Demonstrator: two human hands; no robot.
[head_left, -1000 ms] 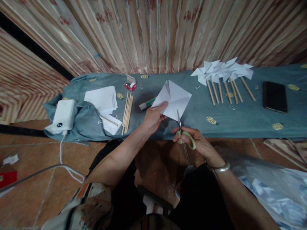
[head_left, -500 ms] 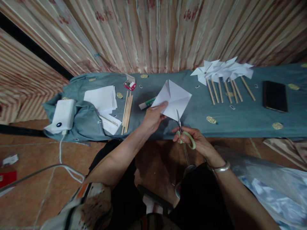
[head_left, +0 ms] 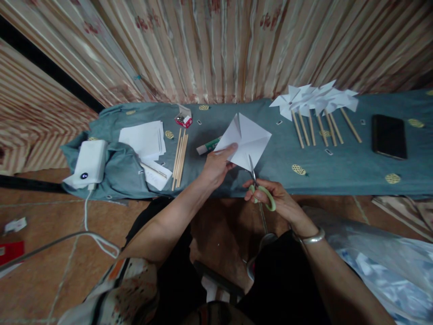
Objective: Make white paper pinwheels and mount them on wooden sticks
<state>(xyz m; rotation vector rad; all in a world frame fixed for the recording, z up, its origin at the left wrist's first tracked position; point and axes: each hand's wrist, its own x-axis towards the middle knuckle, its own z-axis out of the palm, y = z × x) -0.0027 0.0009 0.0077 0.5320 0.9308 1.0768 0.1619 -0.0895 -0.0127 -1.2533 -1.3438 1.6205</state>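
Held up over the cloth is a square of white paper (head_left: pixel 255 137), creased, with a slit at its top corner. My left hand (head_left: pixel 219 166) grips its left edge, thumb on top and fingers beneath. My right hand (head_left: pixel 270 194) has its fingers in the green handles of a pair of scissors (head_left: pixel 254 179). The blades reach over the paper's lower corner, one of them lying on top of the sheet. Partly hidden behind the paper, a glue stick (head_left: pixel 204 148) lies on the cloth.
Paper pinwheels (head_left: pixel 314 101) on wooden sticks lie right of centre, with a black phone (head_left: pixel 389 136) beyond. Leftward are loose wooden sticks (head_left: pixel 179 160), a small red box (head_left: pixel 183 119), a stack of white paper (head_left: pixel 142 137) and a white power bank (head_left: pixel 89 162) with a cable.
Almost nothing differs. The view has shifted very slightly, while both hands, the paper and the scissors keep their positions.
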